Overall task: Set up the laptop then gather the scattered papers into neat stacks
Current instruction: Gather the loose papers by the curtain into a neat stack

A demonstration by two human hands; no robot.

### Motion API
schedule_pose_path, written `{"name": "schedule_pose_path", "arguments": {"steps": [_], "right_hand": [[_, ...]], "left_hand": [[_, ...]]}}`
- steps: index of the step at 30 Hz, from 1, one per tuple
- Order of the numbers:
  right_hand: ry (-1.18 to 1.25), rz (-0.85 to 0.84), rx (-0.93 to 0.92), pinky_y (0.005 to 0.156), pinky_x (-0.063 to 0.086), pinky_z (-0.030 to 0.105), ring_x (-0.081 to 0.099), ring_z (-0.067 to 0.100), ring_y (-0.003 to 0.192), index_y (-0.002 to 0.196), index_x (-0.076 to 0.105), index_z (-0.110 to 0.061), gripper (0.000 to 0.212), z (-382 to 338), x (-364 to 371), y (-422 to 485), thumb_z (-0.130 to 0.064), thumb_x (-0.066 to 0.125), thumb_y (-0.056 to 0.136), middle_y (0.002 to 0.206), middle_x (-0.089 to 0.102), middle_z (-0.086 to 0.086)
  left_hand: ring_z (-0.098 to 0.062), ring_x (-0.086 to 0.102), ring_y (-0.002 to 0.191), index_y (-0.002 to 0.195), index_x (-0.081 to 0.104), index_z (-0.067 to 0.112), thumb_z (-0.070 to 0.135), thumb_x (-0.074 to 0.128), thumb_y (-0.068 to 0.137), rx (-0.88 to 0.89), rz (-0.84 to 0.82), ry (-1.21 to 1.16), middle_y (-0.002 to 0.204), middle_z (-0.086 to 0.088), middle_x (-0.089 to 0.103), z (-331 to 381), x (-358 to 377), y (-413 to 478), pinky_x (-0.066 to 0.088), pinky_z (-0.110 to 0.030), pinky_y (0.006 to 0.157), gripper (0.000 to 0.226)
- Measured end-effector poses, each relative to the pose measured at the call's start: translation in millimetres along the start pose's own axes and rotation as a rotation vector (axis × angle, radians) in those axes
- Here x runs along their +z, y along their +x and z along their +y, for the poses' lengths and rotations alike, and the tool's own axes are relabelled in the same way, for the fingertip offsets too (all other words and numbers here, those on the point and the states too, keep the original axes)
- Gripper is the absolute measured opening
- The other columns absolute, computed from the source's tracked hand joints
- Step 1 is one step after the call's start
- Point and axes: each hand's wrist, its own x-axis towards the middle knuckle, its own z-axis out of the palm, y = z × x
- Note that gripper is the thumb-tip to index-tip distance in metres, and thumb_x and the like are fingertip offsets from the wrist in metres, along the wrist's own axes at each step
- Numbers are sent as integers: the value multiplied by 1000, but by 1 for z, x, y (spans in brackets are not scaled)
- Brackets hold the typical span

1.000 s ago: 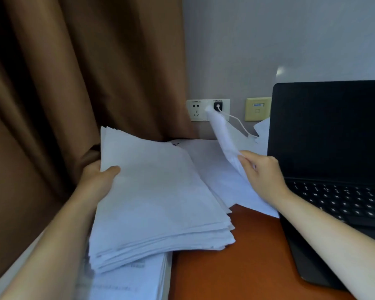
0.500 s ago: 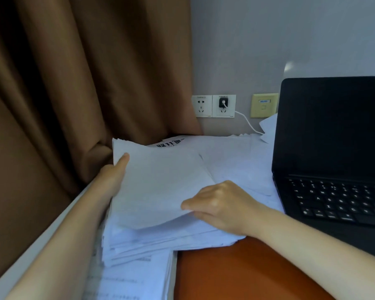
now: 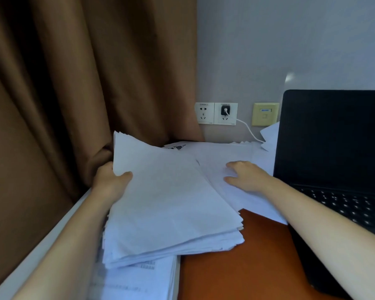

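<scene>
The left hand (image 3: 111, 183), thumb on top, is clamped on the stack (image 3: 167, 204); loose sheets (image 3: 222, 152) are pressed under the right hand (image 3: 245, 176), fingers flat and spread. A sheet is best slid across and squared on top. The open laptop (image 3: 333, 146) is set rightmost on an orange desk (image 3: 247, 269); sockets (image 3: 215, 113) are seen behind.
</scene>
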Motion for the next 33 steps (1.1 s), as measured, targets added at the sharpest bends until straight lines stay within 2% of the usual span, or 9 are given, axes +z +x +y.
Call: {"name": "schedule_pose_path", "arguments": {"steps": [5,9,13,15,20,23,26,29,33], "right_hand": [[-311,14,-63,75,35,29,53,31,105,112,55,-6,25,2,-6,13,-19,45,93,115,56,16],[-334,218,88,66,34,29,61,32,94,100,61,-5,18,5,6,12,-5,43,94,102,63,15],[-199,514,131,41,23,17,55,34,39,58,58,-3,27,9,8,8,18,74,57,47,54,15],[-110,580,128,48,11,6,45,28,26,51,56,-6,33,9,1,4,17,81,47,36,45,9],[-236,700,-82,52,-1,9,27,16,27,47,47,-13,43,-38,-22,-19,15,76,31,36,37,2],[-329,777,-226,57,-3,11,17,16,31,45,49,-16,42,-68,-35,-36,11,68,20,37,16,-2],[-423,706,-141,53,-4,15,18,21,40,54,59,-23,31,-89,-58,-59,-4,79,39,35,28,-1],[-381,452,-229,45,16,28,48,31,68,87,57,-22,2,-96,-65,-70,-20,57,88,79,62,5],[43,114,-366,52,26,33,42,28,67,61,32,-15,32,-107,-32,-77,-13,45,91,61,39,4]], "left_hand": [[-30,58,92,113,61,0,5,58,89,5,7,-69,112,-15,63,2,2,-1,42,-32,80,25],[-26,56,86,112,61,1,3,57,89,17,23,-138,105,-11,62,4,0,-2,41,-31,78,23],[-24,56,85,113,61,1,0,55,90,30,71,-204,101,-9,60,8,-2,-4,40,-29,76,25],[-25,57,85,114,61,1,0,55,89,31,77,-207,101,-9,60,7,-2,-4,41,-29,76,26],[-17,55,68,109,62,-1,-1,55,88,0,39,-131,93,-7,60,1,0,3,41,-26,71,22],[-27,55,79,103,63,2,3,54,89,-54,18,-75,93,-9,59,-2,1,7,40,-30,75,17],[-29,55,82,96,60,7,3,51,90,-52,-9,-4,91,-11,59,-1,3,6,40,-29,74,12],[-30,57,80,96,60,6,8,50,90,-59,-33,8,81,-7,61,-2,5,6,42,-29,73,12],[-36,55,107,121,57,0,33,41,98,-111,-23,-76,118,-20,60,1,9,10,41,-36,87,43]]}}
